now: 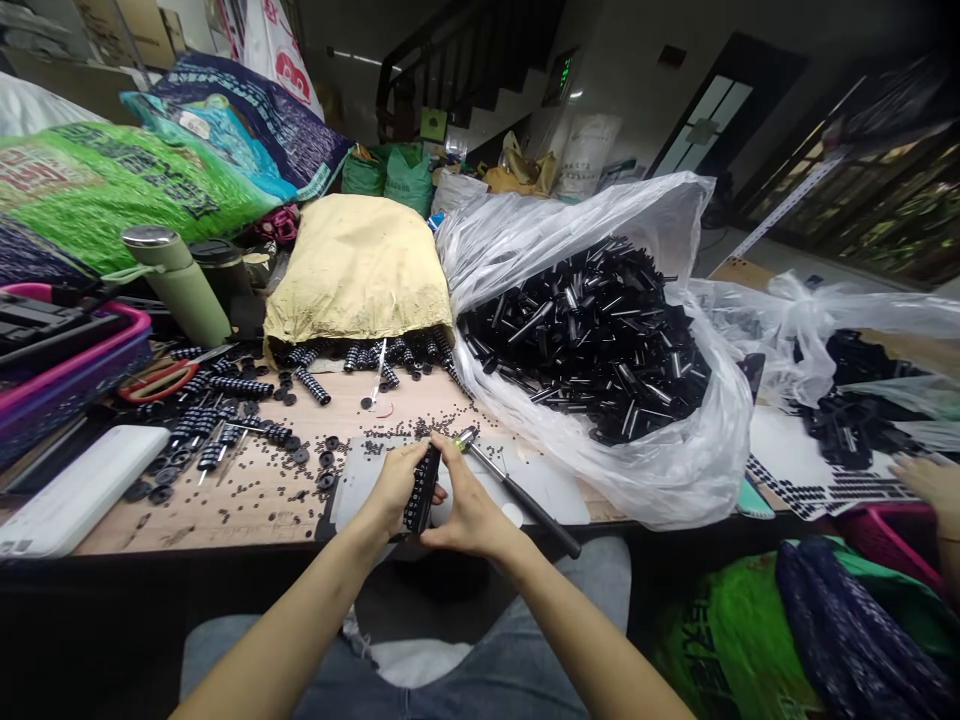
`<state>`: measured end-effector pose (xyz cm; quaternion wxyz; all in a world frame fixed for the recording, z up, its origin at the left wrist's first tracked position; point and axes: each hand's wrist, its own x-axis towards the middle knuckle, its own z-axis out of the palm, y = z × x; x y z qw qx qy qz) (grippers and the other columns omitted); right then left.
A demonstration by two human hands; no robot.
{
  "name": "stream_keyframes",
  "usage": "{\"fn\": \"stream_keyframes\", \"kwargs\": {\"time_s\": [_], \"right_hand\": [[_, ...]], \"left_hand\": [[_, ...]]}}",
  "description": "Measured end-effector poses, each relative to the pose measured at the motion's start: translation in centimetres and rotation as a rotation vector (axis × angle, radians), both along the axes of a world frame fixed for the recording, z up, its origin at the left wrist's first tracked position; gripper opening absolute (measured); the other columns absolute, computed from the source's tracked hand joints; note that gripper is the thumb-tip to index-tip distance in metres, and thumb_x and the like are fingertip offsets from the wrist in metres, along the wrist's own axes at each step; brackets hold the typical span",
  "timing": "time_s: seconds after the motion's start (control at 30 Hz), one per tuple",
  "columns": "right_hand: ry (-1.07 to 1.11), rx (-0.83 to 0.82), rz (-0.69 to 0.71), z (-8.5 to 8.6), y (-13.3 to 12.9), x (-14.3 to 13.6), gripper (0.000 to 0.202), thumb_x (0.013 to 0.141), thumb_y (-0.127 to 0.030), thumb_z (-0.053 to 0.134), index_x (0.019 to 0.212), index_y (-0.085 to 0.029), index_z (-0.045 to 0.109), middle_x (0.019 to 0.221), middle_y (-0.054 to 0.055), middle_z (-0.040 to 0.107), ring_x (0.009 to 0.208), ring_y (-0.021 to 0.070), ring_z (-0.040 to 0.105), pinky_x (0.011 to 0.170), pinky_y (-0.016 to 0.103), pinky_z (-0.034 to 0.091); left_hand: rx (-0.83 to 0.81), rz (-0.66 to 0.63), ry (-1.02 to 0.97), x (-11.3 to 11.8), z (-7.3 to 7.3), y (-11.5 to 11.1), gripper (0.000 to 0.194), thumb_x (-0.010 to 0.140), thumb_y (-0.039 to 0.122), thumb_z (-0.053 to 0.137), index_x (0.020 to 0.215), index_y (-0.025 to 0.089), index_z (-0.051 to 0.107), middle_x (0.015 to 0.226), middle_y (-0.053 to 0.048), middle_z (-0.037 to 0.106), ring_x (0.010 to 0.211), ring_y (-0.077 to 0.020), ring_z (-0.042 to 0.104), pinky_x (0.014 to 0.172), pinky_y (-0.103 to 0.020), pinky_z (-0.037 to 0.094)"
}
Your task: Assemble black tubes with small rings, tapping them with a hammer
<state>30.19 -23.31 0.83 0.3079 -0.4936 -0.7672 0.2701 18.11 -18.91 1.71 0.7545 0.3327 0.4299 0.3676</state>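
Note:
In front of my lap, over the table's near edge, both hands grip a narrow black block with rows of small white marks (420, 495). My left hand (391, 488) closes on its left side. My right hand (471, 505) has its thumb and fingers around the right side, with the thumb near the far end. Just right of my right hand lies a tool with a black handle, a metal shaft and a yellow-green end (517, 490); it looks like a small hammer. Underneath is a grey mat (551, 492). Tiny dark rings (390, 432) lie scattered beyond my hands.
A clear plastic bag (675, 490) full of black parts stands right of centre. A yellow sack (360, 260) spills black-and-white ringed rods. Red-handled scissors (159, 382), a white oblong case (82, 490) and a green flask (180, 285) are left. Another person's hand (930, 480) is far right.

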Motion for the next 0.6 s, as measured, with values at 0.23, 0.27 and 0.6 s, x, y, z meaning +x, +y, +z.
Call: {"fn": "stream_keyframes", "kwargs": {"time_s": [0.23, 0.27, 0.6], "right_hand": [[0.162, -0.072, -0.095, -0.1, -0.3, -1.0, 0.106, 0.046, -0.017, 0.073, 0.133, -0.016, 0.014, 0.131, 0.013, 0.031, 0.122, 0.024, 0.031, 0.104, 0.037, 0.026], [0.165, -0.082, -0.103, -0.3, -0.3, -1.1, 0.105, 0.046, -0.019, 0.074, 0.133, -0.017, 0.014, 0.131, 0.013, 0.031, 0.122, 0.0242, 0.032, 0.104, 0.037, 0.027], [-0.116, 0.047, -0.343, -4.6, -0.3, -0.8, 0.082, 0.06, -0.02, 0.06, 0.131, -0.012, 0.02, 0.131, 0.018, 0.032, 0.123, 0.0285, 0.028, 0.101, 0.046, 0.028]], "left_hand": [[-0.064, -0.062, 0.105, 0.2, -0.4, 0.3, 0.026, 0.078, 0.036, 0.045, 0.081, 0.012, 0.054, 0.046, 0.0, 0.053, 0.037, -0.0109, 0.051, 0.038, -0.021, 0.042], [-0.068, -0.069, 0.119, 0.1, -0.4, 0.4, 0.026, 0.078, 0.036, 0.045, 0.08, 0.012, 0.054, 0.047, 0.0, 0.054, 0.037, -0.0109, 0.051, 0.039, -0.022, 0.043], [1.013, -0.198, 0.818, -0.5, -4.7, -1.1, 0.048, 0.074, 0.017, 0.05, 0.122, 0.017, 0.046, 0.094, -0.009, 0.051, 0.088, -0.0198, 0.052, 0.08, -0.038, 0.044]]}}
